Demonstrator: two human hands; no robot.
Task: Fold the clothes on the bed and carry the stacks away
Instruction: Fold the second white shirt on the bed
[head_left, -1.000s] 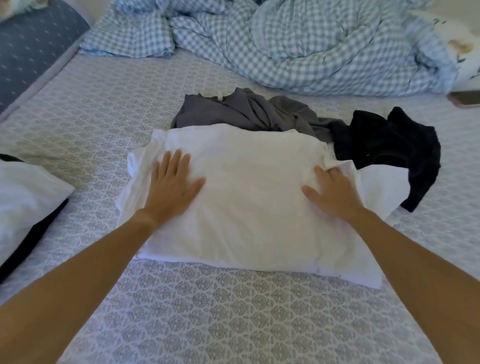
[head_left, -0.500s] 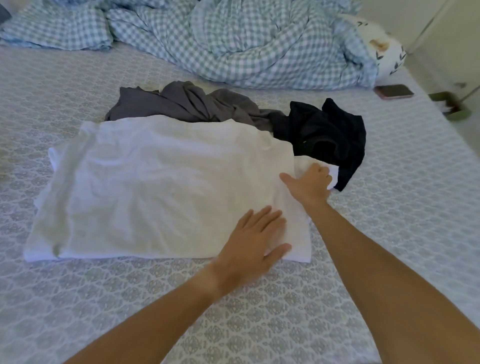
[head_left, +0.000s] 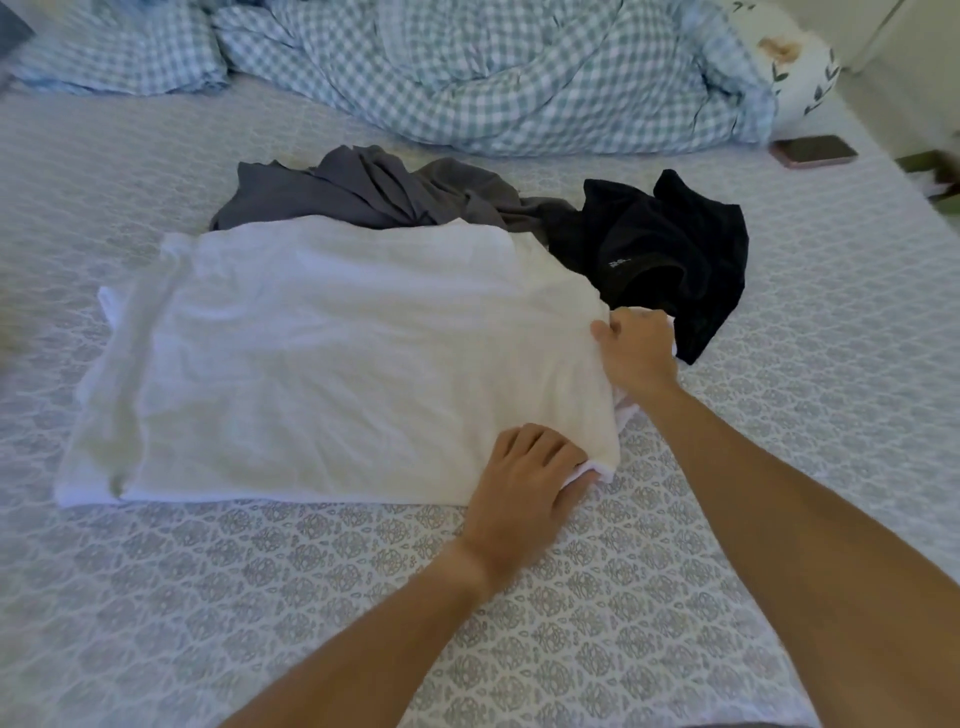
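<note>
A white garment (head_left: 332, 358) lies spread flat in the middle of the bed (head_left: 597, 613), partly folded into a wide rectangle with soft wrinkles across it. Both of my hands are at its right edge. My left hand (head_left: 524, 483) is at the near right corner, fingers curled down over the cloth, with a bit of white fabric bunched under the fingertips; it looks closed on that corner. My right hand (head_left: 636, 353) is further up the same edge, at the far right corner, thumb on top of the fabric and fingers tucked around the edge, gripping it. Both of my bare forearms reach in from the lower right.

Touching the far edge of the white garment is a crumpled grey garment (head_left: 374, 189), lying in loose folds. Right beside it, to the right, a black garment (head_left: 670, 249) sits in a rumpled heap, with its lower end just past my right hand. The grey and black pieces touch each other.

The bed is covered in a pale sheet printed with a repeating grey ornamental pattern. Across the far side of the bed, a blue and white checked duvet (head_left: 467, 73) is bunched up in a long heap. At the far right, near the duvet's end, a white pillow (head_left: 800, 67) with a leaf print rests near the bed's edge. Just in front of it, a phone (head_left: 813, 150) lies flat on the sheet, well apart from the clothes.
</note>
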